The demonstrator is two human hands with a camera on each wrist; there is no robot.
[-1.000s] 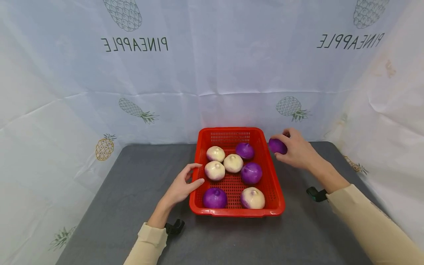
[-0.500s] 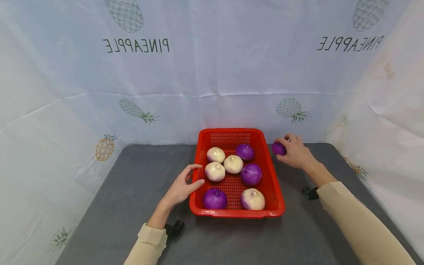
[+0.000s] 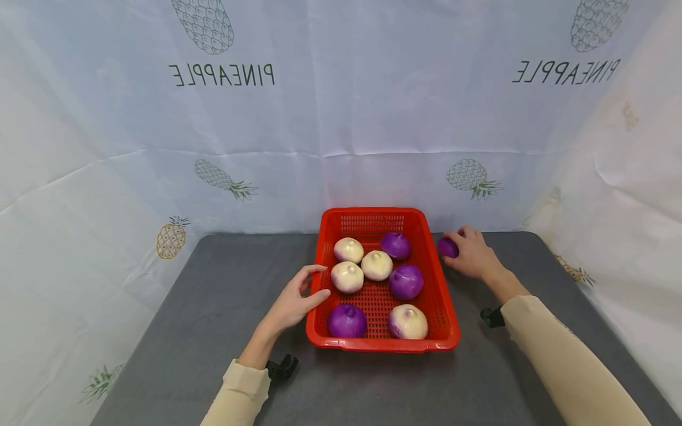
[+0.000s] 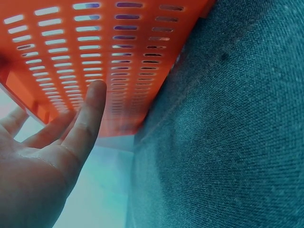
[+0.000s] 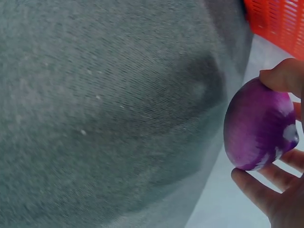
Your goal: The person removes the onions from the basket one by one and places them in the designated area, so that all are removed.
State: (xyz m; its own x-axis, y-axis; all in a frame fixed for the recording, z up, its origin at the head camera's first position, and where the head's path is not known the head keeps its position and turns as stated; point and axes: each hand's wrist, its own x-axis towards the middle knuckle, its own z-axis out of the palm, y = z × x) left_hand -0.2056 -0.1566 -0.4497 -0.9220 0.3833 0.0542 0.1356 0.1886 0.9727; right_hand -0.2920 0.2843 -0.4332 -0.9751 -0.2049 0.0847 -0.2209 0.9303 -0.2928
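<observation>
A red plastic basket (image 3: 315, 331) with slotted walls stands on the dark table. My left hand (image 3: 294, 300) grips its left rim, thumb and index finger at the edge; in the left wrist view some fingers (image 4: 88, 126) lie along the slotted outer wall. Just outside the basket's right rim, my right hand (image 3: 473, 255) holds a purple onion (image 5: 259, 126) between thumb and fingertips, close over the table near its back edge. Inside the basket are several onions: purple ones, such as the front left onion (image 3: 347, 321), and whitish ones, such as the front right onion (image 3: 408, 322).
The dark grey cloth-covered table (image 3: 229, 272) extends on both sides of the basket. A pale curtain (image 3: 373, 118) printed with pineapples hangs right behind the table's back edge and along both sides. Each wrist wears a black camera band (image 3: 282, 368).
My right hand has lowered the purple onion toward the table beside the basket's right rim. My left hand and the basket have stayed in place.
</observation>
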